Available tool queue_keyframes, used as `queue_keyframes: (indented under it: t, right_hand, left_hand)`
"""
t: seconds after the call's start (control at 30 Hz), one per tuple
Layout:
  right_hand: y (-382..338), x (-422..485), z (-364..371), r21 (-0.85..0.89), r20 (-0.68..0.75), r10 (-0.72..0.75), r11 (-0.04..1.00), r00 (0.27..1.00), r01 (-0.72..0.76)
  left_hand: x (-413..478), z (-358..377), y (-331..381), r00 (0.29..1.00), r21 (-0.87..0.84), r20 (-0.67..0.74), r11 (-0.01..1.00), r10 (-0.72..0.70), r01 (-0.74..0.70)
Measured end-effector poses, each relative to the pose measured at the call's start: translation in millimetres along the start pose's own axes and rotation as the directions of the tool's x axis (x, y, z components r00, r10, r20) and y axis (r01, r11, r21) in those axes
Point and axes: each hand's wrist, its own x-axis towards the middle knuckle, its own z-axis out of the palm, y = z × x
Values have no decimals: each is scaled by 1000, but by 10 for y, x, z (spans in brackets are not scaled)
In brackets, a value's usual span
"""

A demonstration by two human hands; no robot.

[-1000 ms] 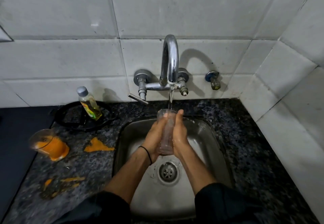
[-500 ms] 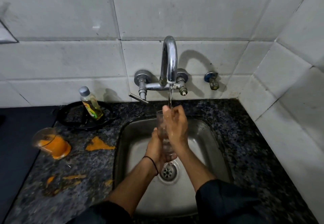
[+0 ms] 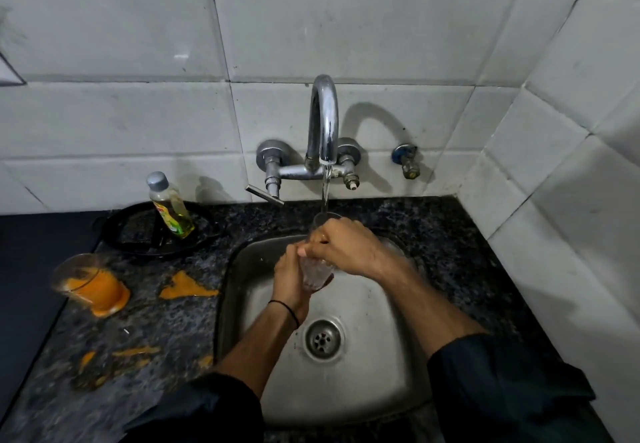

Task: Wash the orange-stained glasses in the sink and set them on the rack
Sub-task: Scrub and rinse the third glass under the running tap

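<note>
Both my hands curl round the clear glass (image 3: 317, 274), upright over the back of the sink (image 3: 374, 373) under the stream from the tap (image 3: 323, 120): left hand (image 3: 289, 281) gripping its lower half, right hand (image 3: 344, 248) wrapped round the top. Most of the basin nearer me, around the drain (image 3: 323, 339), lies open, while the tiled wall (image 3: 554, 234) hems the right side. One orange-stained glass (image 3: 88, 285) stands by the left edge of the granite counter (image 3: 166, 325), spills (image 3: 187, 286) between it and the sink rim.
</note>
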Motion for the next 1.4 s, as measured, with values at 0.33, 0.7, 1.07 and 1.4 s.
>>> queue_keyframes:
  t: [0.33, 0.7, 1.07, 1.4]
  right_hand:
    - [-173, -62, -42, -344, -3, -60, 937, 998, 56]
    - [-8, -76, -92, 101, -29, -53, 993, 998, 55]
    - [188, -260, 90, 714, -219, 83, 692, 972, 102]
    - [39, -544, 732, 927, 165, 420, -375, 892, 6]
  left_hand:
    - [214, 75, 842, 968, 270, -3, 932, 253, -242]
    - [187, 61, 978, 759, 986, 124, 10, 639, -169]
    - [155, -130, 828, 956, 794, 48, 570, 288, -212]
    - [-629, -32, 286, 883, 233, 249, 860, 398, -453]
